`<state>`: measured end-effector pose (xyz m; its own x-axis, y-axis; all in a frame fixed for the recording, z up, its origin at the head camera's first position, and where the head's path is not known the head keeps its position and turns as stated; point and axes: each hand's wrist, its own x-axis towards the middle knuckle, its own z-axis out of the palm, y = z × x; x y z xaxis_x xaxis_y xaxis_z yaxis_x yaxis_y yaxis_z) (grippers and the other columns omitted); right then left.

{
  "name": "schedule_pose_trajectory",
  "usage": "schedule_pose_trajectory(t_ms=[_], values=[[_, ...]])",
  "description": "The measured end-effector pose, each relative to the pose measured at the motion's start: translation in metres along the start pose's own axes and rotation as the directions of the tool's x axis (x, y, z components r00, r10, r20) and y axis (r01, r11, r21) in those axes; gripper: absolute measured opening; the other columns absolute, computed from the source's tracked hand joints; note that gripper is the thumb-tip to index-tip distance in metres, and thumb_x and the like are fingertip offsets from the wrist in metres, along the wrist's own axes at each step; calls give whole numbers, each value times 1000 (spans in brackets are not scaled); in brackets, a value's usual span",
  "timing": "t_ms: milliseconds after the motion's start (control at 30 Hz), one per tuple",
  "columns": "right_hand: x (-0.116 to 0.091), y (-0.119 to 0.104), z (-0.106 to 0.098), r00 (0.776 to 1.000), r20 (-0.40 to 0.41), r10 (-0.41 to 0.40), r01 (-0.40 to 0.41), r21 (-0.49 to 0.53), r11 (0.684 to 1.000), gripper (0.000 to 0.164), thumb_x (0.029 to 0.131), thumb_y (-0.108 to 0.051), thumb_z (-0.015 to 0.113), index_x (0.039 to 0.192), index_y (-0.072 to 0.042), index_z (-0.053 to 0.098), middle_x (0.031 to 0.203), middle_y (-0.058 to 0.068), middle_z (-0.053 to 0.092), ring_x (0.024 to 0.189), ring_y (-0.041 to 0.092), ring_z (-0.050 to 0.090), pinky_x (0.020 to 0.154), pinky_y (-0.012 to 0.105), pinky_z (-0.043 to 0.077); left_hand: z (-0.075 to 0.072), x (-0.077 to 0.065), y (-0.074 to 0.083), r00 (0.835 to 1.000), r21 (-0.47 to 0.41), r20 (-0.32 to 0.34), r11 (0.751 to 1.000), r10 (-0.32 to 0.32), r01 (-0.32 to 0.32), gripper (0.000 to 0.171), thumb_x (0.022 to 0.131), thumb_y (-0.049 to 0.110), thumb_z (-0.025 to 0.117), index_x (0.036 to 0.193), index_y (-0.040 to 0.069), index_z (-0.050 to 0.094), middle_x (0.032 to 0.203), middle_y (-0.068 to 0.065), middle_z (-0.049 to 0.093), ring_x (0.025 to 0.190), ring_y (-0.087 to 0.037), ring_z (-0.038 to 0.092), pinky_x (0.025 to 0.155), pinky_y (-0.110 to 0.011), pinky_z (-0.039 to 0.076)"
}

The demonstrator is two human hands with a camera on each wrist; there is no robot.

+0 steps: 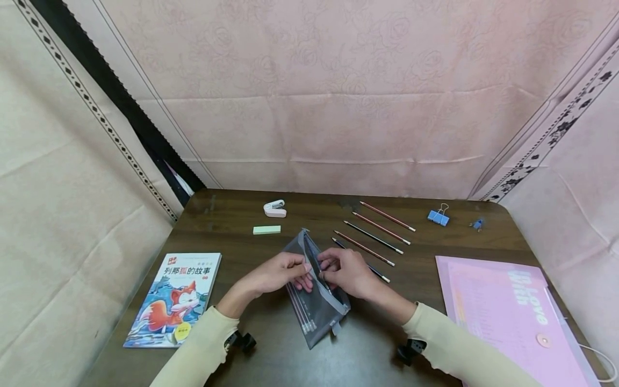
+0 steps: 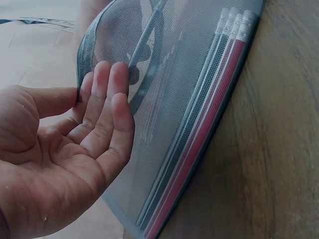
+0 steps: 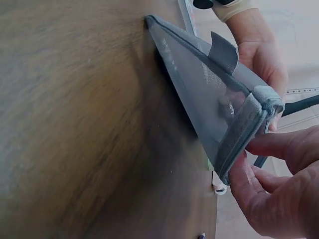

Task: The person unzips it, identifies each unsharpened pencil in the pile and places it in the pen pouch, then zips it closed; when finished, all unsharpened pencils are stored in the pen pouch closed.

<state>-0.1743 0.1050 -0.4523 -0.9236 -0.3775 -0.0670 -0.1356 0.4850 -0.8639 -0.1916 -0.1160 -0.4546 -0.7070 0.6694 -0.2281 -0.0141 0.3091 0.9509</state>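
A grey see-through mesh zip pouch is held tilted above the middle of the table, its zip side parted. My left hand pinches one edge of the opening between thumb and fingers. With thumb and fingertips, my right hand grips the opposite edge, near the pouch's corner. Inside, seen through the mesh in the left wrist view, several pencils lie side by side, their eraser ends together. Just beyond the right hand, several more pencils lie in a slanting row on the table.
A white stapler and a pale green block lie beyond the pouch. At left is a picture book. Pink folders lie at right, below a blue binder clip and a small blue item.
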Motion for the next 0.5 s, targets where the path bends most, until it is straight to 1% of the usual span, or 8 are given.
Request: schedule_pose_trajectory(t_ms=[67, 133, 233, 300, 367, 500], values=[[0, 1, -1, 1000, -8, -8, 8, -12, 1000, 31, 85, -10, 71, 115, -11, 65, 93, 5, 70, 63, 15, 66, 52, 28, 56, 1, 0, 0, 1000, 2, 2, 1000, -1, 1, 30, 102, 26, 47, 102, 0, 63, 95, -18, 72, 89, -27, 71, 80, -40, 58], [1, 2, -2, 999, -30, -18, 16, -50, 999, 29, 85, -15, 72, 113, -14, 66, 90, 1, 70, 64, 15, 65, 52, 28, 55, 1, 1, 0, 1000, 4, 1, 1000, -1, 1, 30, 102, 26, 47, 102, 0, 62, 94, -19, 72, 89, -27, 71, 80, -41, 58], [5, 3, -5, 996, -76, -42, 32, -132, 991, 24, 85, -23, 73, 109, -17, 68, 85, -6, 69, 67, 11, 63, 56, 26, 52, 1, 1, -1, 1000, 3, -1, 1000, -6, 6, 31, 102, 26, 47, 101, 0, 62, 94, -18, 73, 88, -25, 72, 79, -40, 58], [9, 4, -7, 992, -112, -53, 34, -166, 986, 21, 86, -27, 72, 105, -19, 70, 83, -9, 67, 70, 9, 61, 59, 25, 51, 1, 2, -1, 1000, 0, -3, 1000, -7, 7, 31, 102, 27, 47, 100, 0, 63, 93, -17, 73, 88, -25, 72, 79, -39, 58], [15, 7, -9, 986, -153, -59, 33, -168, 985, 17, 86, -29, 72, 101, -21, 70, 81, -9, 67, 70, 9, 61, 61, 25, 51, 1, 2, -1, 1000, -4, -3, 1000, -6, 6, 31, 102, 27, 48, 100, 0, 63, 93, -16, 73, 87, -24, 72, 79, -38, 58], [31, 10, -12, 970, -242, -30, 2, -118, 993, 11, 88, -35, 69, 94, -26, 70, 82, -8, 68, 72, 10, 61, 63, 27, 51, 2, 2, -1, 1000, -5, -2, 1000, -6, 6, 32, 101, 30, 48, 99, 2, 63, 93, -14, 73, 88, -24, 72, 79, -37, 58]])
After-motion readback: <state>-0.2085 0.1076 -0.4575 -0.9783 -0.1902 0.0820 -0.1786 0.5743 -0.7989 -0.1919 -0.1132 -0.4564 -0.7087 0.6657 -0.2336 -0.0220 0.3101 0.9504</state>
